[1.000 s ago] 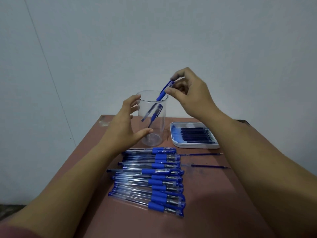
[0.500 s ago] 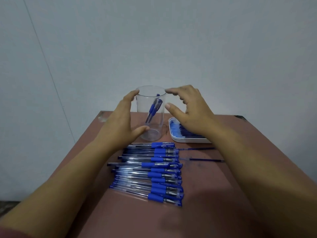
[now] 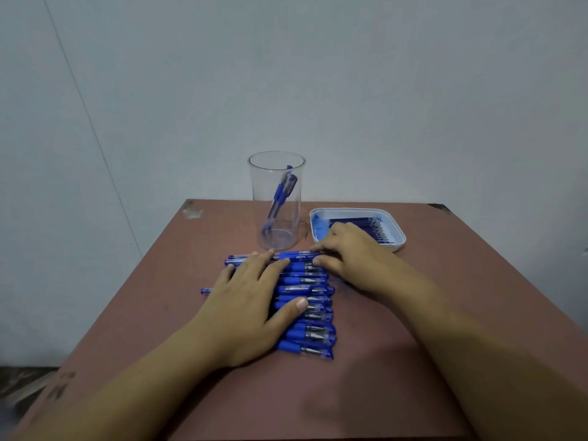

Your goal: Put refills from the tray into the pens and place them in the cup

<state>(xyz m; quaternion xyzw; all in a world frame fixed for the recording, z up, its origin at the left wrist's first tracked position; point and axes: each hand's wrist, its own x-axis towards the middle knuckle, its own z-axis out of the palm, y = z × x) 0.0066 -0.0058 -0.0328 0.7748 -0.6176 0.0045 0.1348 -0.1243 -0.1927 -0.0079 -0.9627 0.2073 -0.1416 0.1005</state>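
A clear cup stands at the back of the table with two blue pens leaning inside it. In front of it lies a row of several blue pens. My left hand lies flat over the left half of the row, its fingertips reaching the farthest pen. My right hand pinches that pen's right end between thumb and forefinger. The white tray with dark refills sits behind my right hand, which covers its near left part.
The brown table ends at a pale wall just behind the cup. The table's left edge runs close to the pens, with floor below. My right forearm crosses the table's right half.
The pen my right hand held dropped into the cup. Both hands then came down from the cup to the pen row, and the right one took hold of the farthest pen.
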